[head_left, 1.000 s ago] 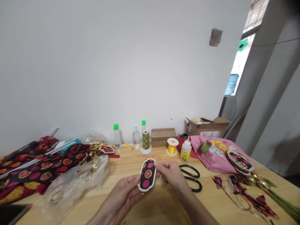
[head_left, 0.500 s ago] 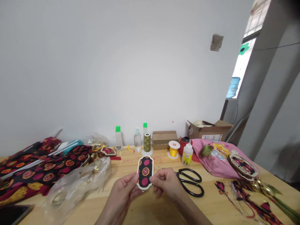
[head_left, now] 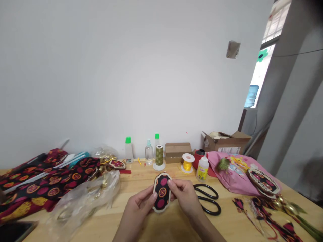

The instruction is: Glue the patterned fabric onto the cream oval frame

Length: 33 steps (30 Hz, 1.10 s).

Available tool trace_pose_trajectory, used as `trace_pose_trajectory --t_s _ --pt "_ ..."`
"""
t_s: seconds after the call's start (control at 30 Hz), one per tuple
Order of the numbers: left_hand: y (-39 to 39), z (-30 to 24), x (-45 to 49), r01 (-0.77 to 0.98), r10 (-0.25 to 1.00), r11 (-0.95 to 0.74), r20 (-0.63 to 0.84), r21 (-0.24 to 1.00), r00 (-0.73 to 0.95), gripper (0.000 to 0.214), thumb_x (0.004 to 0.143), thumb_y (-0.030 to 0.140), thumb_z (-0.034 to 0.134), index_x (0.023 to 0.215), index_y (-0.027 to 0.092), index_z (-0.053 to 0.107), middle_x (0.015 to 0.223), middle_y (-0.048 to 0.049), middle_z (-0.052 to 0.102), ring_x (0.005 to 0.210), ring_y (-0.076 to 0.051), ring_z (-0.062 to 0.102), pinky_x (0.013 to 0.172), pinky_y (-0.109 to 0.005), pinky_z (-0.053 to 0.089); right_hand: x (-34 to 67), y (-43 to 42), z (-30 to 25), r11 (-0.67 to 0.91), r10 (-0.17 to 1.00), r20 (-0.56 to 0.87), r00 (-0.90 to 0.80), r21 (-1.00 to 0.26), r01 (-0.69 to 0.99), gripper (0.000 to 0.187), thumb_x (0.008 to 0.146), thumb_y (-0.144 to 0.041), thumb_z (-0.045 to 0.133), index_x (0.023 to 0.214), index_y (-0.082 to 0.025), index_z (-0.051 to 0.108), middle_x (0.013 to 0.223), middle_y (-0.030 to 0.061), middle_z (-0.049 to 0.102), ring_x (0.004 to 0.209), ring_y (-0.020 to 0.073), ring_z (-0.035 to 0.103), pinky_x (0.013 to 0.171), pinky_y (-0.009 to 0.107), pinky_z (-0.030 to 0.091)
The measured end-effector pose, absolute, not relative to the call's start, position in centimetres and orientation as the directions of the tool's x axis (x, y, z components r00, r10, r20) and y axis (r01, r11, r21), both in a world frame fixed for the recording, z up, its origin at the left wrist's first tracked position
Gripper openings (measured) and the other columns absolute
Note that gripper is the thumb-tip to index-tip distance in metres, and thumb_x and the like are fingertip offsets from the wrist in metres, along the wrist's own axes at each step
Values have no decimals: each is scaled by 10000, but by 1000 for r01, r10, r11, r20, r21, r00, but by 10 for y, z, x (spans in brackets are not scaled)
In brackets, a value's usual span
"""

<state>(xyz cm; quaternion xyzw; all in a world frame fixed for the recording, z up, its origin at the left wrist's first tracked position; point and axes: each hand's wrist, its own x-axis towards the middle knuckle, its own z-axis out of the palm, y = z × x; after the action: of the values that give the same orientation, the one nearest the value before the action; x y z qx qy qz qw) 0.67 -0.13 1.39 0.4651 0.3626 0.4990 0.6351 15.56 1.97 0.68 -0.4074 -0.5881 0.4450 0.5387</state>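
Note:
Between my hands is a plaque-shaped ornament (head_left: 162,193), with dark patterned fabric inside a pale wavy-edged frame. It is tilted slightly, its top leaning right. My left hand (head_left: 141,203) grips its lower left edge, thumb on the front. My right hand (head_left: 183,195) pinches its upper right edge with the thumb also on the front; the fingers behind are hidden. Black-handled scissors (head_left: 210,199) lie just right of my right hand, their blades hidden behind it. Beyond the ornament stands a spool of olive thread (head_left: 159,156).
Right of the spool are yellow cord (head_left: 187,164) and a glue bottle (head_left: 202,169). A pink bag (head_left: 227,178) with a similar ornament (head_left: 263,182) lies right, near fabric tassels (head_left: 267,215). Patterned fabric (head_left: 37,188) and a clear plastic bag (head_left: 85,191) cover the left. Cardboard boxes (head_left: 178,153) stand along the wall.
The ornament has moved slightly right and down and now tilts to the right. My right hand has shifted from its lower right edge to its upper right edge.

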Motion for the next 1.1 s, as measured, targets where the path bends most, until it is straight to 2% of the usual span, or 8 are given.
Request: trace_pose_trajectory --t_s 0.13,0.23,0.5,0.63,0.73,0.83,1.0,1.1 --pt "0 16 5 -280 974 40 24 959 223 368 616 295 665 978 236 626 955 -42 676 856 -216 604 815 -323 449 154 22 3 251 963 248 -104 -968 14 383 729 -444 479 540 -114 524 428 -29 406 417 81 378 431 198 320" --pt "0 14 4 -324 971 53 27 944 236 337 678 304 609 1006 222 611 951 -38 677 876 -208 595 827 -327 438 153 21 4 265 956 259 -136 -964 32 371 730 -438 479 542 -121 517 453 -32 397 434 79 367 438 195 321" --pt "-1 14 1 -427 949 149 -8 892 315 305 727 258 566 1003 139 617 927 -88 678 892 -231 583 768 -323 455 150 15 9 459 888 438 -136 -858 230 403 823 -362 369 470 -167 380 500 -28 378 523 99 400 528 209 325" --pt "-2 18 4 -560 937 240 -40 793 346 270 727 251 566 965 142 634 879 -94 688 848 -221 602 757 -318 451 149 11 14 435 900 415 -134 -878 198 394 818 -372 376 483 -167 399 511 -28 369 510 99 387 480 202 311" --pt "-4 19 6 -660 904 356 -64 662 423 273 763 298 512 956 147 633 895 -91 682 860 -205 598 781 -315 433 146 8 17 440 897 418 -141 -872 216 392 815 -365 386 478 -165 397 514 -28 356 512 100 376 478 205 303" --pt "-6 17 7 -660 843 487 -109 572 527 388 760 434 457 961 149 625 925 -99 668 903 -222 578 768 -336 432 144 5 16 469 883 454 -119 -837 284 387 824 -341 381 483 -161 409 532 -26 361 539 103 385 505 212 305" --pt "-9 17 7 -619 796 557 -143 555 588 429 765 473 407 953 153 622 865 -109 674 841 -228 595 702 -345 438 143 2 14 508 854 507 -118 -761 403 344 829 -316 398 541 -158 500 583 -18 396 579 107 422 538 218 320" --pt "-9 19 8 -621 792 568 -154 539 591 490 742 540 377 904 156 635 753 -94 678 729 -205 601 663 -352 442 144 -1 16 534 840 523 -144 -753 385 332 836 -291 396 561 -160 528 619 -14 416 617 105 457 592 217 348"
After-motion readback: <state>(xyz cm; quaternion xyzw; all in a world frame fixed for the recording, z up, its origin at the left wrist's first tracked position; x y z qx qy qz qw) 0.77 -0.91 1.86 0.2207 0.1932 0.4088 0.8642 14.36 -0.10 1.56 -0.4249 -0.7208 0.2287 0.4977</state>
